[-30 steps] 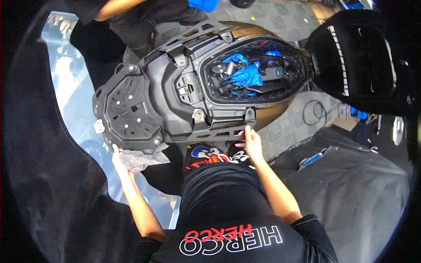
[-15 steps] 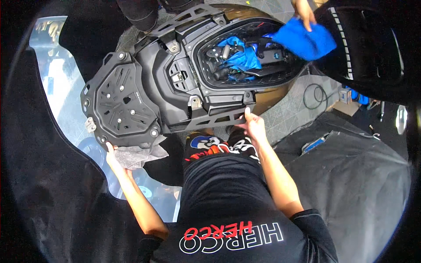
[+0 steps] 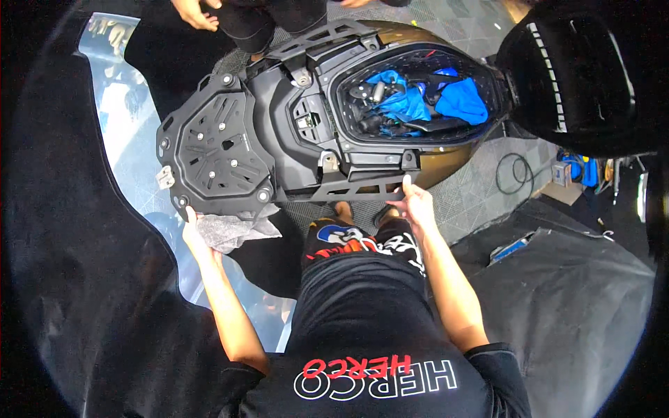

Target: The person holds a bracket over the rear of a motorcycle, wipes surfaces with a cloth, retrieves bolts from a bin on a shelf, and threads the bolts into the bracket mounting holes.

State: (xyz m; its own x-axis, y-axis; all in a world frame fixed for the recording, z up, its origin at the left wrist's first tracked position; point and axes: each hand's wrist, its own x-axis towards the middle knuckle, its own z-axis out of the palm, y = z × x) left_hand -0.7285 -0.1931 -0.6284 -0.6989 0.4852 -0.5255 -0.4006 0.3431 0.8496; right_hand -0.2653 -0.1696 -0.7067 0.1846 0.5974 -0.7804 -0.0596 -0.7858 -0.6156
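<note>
A black luggage rack (image 3: 219, 150), with a slotted top plate and side rails, lies over the tail of a scooter (image 3: 439, 150). At the plate's near left corner, my left hand (image 3: 200, 235) has its thumb on top and its fingers underneath. A grey cloth (image 3: 233, 232) hangs out beside that hand, below the plate's edge. My right hand (image 3: 418, 203) grips the rear end of the near side rail (image 3: 355, 190), thumb up. The storage compartment (image 3: 341, 111) is uncovered, with a blue cloth (image 3: 463, 102) and other blue items inside.
The raised black seat (image 3: 571, 76) stands at the right. A co-worker's hand (image 3: 197, 12) shows at the far side. A clear curved sheet (image 3: 129, 118) lies on the left. Dark covers drape the lower right, near a cable (image 3: 514, 173) and a small box (image 3: 566, 191).
The co-worker's hand has let go of the blue cloth, which now lies in the storage compartment. The view has shifted a little; both my hands keep their places on the rack.
</note>
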